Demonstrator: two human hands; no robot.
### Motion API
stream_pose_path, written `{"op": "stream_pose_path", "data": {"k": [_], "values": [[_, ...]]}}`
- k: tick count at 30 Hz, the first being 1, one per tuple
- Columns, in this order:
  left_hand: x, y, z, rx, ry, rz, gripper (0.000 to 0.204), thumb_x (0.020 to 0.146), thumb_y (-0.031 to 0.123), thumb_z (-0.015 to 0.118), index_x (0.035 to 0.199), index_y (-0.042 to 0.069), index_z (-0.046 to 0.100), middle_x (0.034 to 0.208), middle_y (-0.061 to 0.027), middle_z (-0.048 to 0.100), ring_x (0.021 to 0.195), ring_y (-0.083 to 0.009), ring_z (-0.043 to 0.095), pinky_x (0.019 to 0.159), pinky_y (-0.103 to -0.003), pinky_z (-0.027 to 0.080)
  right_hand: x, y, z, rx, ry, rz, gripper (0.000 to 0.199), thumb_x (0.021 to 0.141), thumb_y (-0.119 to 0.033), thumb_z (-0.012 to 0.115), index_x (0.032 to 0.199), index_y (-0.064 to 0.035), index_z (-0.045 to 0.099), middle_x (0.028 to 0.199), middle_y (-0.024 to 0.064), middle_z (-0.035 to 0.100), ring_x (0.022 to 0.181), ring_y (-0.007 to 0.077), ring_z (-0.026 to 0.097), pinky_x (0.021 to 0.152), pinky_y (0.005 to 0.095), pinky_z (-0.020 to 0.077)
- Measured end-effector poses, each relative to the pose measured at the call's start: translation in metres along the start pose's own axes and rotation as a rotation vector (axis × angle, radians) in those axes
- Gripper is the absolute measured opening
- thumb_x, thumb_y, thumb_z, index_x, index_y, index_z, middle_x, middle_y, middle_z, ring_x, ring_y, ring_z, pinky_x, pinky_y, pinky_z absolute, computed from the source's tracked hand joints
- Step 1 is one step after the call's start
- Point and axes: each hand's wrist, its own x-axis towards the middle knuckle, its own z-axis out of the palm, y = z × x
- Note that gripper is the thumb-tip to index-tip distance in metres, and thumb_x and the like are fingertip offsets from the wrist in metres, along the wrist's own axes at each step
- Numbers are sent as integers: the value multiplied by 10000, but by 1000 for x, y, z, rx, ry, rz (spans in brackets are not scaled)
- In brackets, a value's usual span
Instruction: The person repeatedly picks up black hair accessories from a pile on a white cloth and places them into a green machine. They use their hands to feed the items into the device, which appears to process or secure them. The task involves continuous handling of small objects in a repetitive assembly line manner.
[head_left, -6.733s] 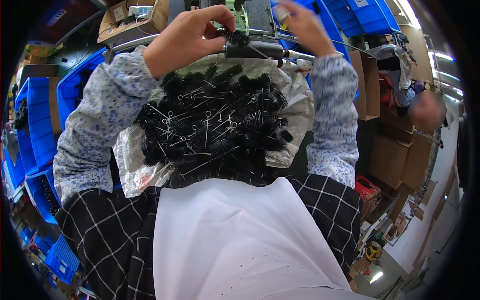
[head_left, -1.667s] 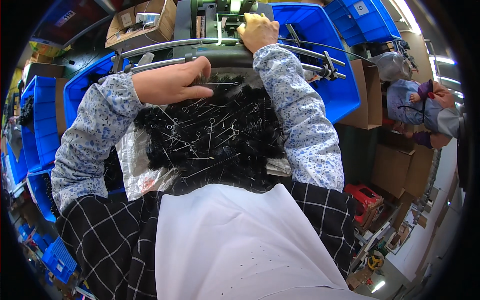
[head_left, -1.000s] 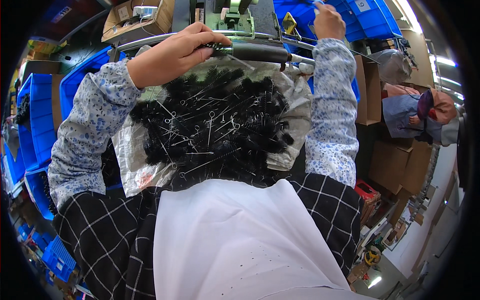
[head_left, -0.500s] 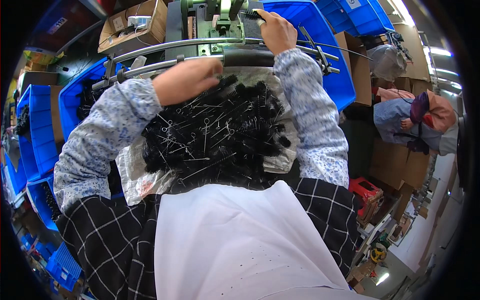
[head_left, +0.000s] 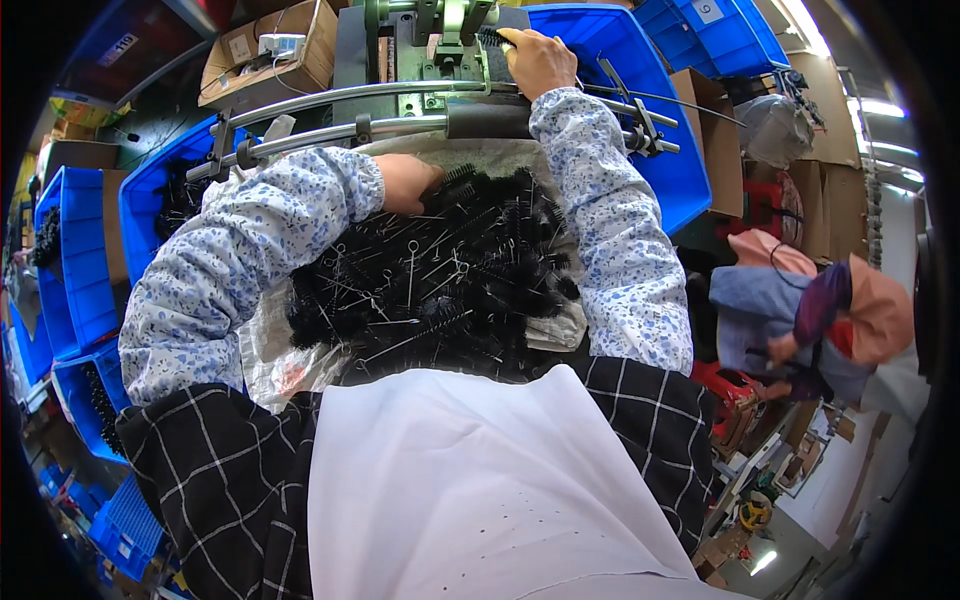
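Note:
My right hand [head_left: 541, 64] is closed on a black wire-handled brush [head_left: 490, 37], its bristles pointing left beside the metal machine [head_left: 447, 55]. My left hand [head_left: 403, 184] reaches down to the far edge of a pile of black brushes [head_left: 440, 265]. Its curled fingertips close on a black bristle brush [head_left: 459, 172] there; the thumb side is partly lost against the dark bristles. Many brushes in the pile have twisted wire stems ending in small loops. Pale plastic sheeting [head_left: 262, 345] lies under them.
Curved metal rails [head_left: 395, 125] run between me and the machine. Blue bins [head_left: 690, 170] stand right of the machine and to the left [head_left: 85, 260]. A cardboard box [head_left: 290, 65] sits at the far left. Another person [head_left: 790, 310] works at the right.
My left hand has come down and rightward onto the pile's far edge. My right hand has shifted slightly left with its brush. The other person has moved nearer.

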Motion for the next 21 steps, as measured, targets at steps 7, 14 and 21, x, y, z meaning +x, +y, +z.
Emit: {"op": "stream_pose_path", "data": {"k": [7, 14, 21], "values": [[4, -1, 11, 36, 89, 24, 376, 696, 203, 648, 1007, 13, 559, 942, -198, 564, 898, -340, 558, 805, -396, 451, 12, 10, 15, -107, -50, -15, 317, 795, -280, 589, 1102, -203, 602, 1040, 58, 547, 957, 248, 533, 818, 389, 435], [-29, 5, -5, -36, 337, 18, 335, 660, 187, 642, 921, -9, 567, 913, -171, 535, 855, -316, 546, 777, -376, 448, -11, 16, 2, -56, 1, 99, 383, 744, -301, 587, 1065, -93, 597, 1002, 105, 597, 985, 260, 540, 802, 411, 402], [-68, 18, -34, -158, 493, 138, 287, 684, 136, 598, 901, -19, 491, 822, -147, 553, 700, -269, 550, 662, -351, 460, -2, -21, 10, 18, 67, 57, 220, 728, -245, 571, 854, -74, 628, 850, 76, 640, 819, 247, 609, 724, 412, 422]]}}
